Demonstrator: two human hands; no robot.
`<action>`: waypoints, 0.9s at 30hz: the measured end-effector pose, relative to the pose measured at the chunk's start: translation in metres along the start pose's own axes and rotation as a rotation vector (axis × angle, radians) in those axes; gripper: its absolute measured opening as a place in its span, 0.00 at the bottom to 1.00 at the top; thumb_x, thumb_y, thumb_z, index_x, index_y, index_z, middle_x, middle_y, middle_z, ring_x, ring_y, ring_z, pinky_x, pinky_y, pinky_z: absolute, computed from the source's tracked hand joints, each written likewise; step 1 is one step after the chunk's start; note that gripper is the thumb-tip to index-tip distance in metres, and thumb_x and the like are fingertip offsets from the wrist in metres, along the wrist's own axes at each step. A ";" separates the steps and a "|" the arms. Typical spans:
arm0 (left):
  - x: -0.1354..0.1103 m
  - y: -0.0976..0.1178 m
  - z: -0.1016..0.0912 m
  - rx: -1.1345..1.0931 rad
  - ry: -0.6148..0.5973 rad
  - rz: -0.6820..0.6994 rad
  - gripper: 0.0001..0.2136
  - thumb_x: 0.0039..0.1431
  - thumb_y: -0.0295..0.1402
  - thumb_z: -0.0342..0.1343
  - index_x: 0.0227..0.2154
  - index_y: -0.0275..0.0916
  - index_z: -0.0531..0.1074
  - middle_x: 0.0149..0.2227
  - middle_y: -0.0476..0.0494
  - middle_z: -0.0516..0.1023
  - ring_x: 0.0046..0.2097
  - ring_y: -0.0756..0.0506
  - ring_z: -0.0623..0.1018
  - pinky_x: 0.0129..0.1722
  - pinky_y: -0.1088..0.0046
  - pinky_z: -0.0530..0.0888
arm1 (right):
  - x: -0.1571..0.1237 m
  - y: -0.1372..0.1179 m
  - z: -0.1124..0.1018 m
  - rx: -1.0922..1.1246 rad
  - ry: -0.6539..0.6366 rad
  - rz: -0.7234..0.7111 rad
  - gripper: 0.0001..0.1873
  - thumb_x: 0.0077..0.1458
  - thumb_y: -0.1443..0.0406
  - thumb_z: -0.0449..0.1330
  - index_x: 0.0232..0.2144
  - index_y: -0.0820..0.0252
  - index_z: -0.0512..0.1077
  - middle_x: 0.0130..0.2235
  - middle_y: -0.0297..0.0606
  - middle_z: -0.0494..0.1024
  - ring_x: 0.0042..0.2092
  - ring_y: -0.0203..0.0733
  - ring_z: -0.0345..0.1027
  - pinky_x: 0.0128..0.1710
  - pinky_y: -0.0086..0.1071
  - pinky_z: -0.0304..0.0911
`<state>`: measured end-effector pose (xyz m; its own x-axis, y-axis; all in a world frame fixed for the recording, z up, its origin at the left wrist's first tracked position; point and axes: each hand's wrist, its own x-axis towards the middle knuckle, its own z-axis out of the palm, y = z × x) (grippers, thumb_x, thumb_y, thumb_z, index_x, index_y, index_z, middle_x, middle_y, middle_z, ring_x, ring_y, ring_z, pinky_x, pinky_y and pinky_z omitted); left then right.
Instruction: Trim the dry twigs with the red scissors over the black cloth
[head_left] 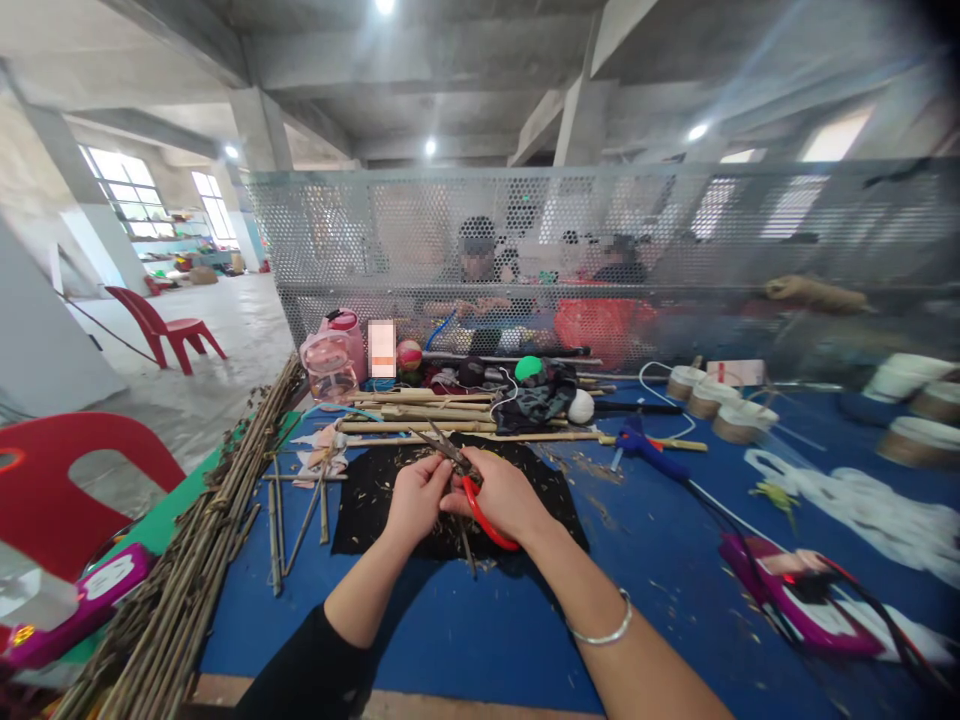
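My right hand [508,492] is closed round red-handled scissors [475,505], their blades pointing up and to the left. Close beside it, my left hand [415,500] has its thumb and fingers pinched on a thin twig [469,552]. Part of the twig sticks out below the hands, and its middle is hidden by fingers. The blades lie over the left fingertips; whether they touch the twig I cannot tell. Under both hands a black cloth [356,520] is spread, strewn with small pale chips. Several cut sticks [276,545] lie left of the cloth.
A long bundle of twigs [187,540] runs along the left edge. Bamboo sticks [427,412] lie behind the cloth. A blue glue gun [651,455] with its cord, a purple device [802,600] and twine rolls [739,420] are on the right. A perforated metal screen [337,230] stands behind.
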<state>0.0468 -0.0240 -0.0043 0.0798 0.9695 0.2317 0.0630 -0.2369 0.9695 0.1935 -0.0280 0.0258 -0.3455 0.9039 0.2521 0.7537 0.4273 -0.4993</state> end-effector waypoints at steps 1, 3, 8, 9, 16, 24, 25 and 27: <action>0.000 -0.001 0.000 -0.006 0.005 -0.013 0.14 0.52 0.40 0.51 0.24 0.35 0.73 0.25 0.45 0.75 0.28 0.48 0.71 0.30 0.76 0.67 | 0.000 0.000 0.000 0.012 -0.020 0.013 0.23 0.41 0.51 0.63 0.39 0.55 0.68 0.35 0.37 0.74 0.37 0.42 0.68 0.34 0.29 0.57; 0.000 -0.003 -0.001 -0.026 0.012 -0.053 0.13 0.51 0.41 0.52 0.23 0.35 0.73 0.23 0.46 0.74 0.26 0.49 0.70 0.27 0.76 0.66 | 0.000 0.001 0.002 0.037 -0.050 0.029 0.21 0.42 0.51 0.62 0.37 0.53 0.69 0.34 0.36 0.75 0.36 0.41 0.69 0.32 0.28 0.57; -0.002 -0.005 -0.001 -0.111 -0.033 -0.209 0.14 0.50 0.42 0.53 0.20 0.35 0.70 0.17 0.50 0.69 0.15 0.54 0.63 0.15 0.78 0.60 | -0.002 0.011 0.011 0.047 -0.077 0.089 0.21 0.42 0.50 0.61 0.38 0.52 0.71 0.32 0.36 0.77 0.33 0.41 0.70 0.30 0.28 0.57; -0.002 -0.005 -0.001 -0.128 -0.035 -0.231 0.14 0.50 0.42 0.53 0.21 0.35 0.69 0.17 0.50 0.69 0.15 0.54 0.63 0.15 0.79 0.59 | -0.002 0.013 0.012 0.047 -0.076 0.088 0.21 0.42 0.50 0.61 0.37 0.53 0.71 0.32 0.36 0.77 0.32 0.41 0.70 0.29 0.28 0.57; -0.014 -0.011 0.000 -0.170 0.003 -0.252 0.16 0.47 0.44 0.55 0.29 0.34 0.74 0.19 0.50 0.69 0.16 0.55 0.62 0.14 0.80 0.61 | -0.009 0.010 0.016 0.047 -0.055 0.054 0.21 0.45 0.49 0.58 0.37 0.55 0.72 0.32 0.37 0.77 0.33 0.41 0.70 0.31 0.28 0.59; -0.033 -0.010 0.002 -0.292 0.066 -0.150 0.15 0.42 0.41 0.60 0.27 0.32 0.74 0.21 0.48 0.72 0.20 0.54 0.67 0.20 0.80 0.64 | -0.033 -0.004 0.036 -0.047 0.093 0.039 0.31 0.42 0.48 0.60 0.46 0.59 0.64 0.43 0.44 0.73 0.45 0.45 0.66 0.41 0.33 0.59; -0.034 -0.010 0.001 -0.274 0.077 -0.132 0.14 0.42 0.41 0.61 0.26 0.32 0.74 0.21 0.48 0.72 0.21 0.53 0.68 0.21 0.80 0.64 | -0.034 -0.004 0.039 -0.059 0.116 0.026 0.33 0.41 0.48 0.61 0.47 0.61 0.64 0.44 0.46 0.72 0.46 0.46 0.65 0.43 0.35 0.58; -0.035 -0.012 -0.001 -0.231 0.084 -0.106 0.14 0.42 0.41 0.60 0.24 0.33 0.74 0.19 0.49 0.72 0.21 0.53 0.68 0.21 0.79 0.64 | -0.034 -0.003 0.043 -0.081 0.136 0.024 0.35 0.39 0.49 0.62 0.47 0.62 0.64 0.44 0.47 0.71 0.47 0.47 0.64 0.46 0.38 0.57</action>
<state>0.0427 -0.0545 -0.0242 0.0019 0.9923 0.1240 -0.1626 -0.1220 0.9791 0.1790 -0.0590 -0.0168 -0.2526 0.9008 0.3533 0.8050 0.3982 -0.4397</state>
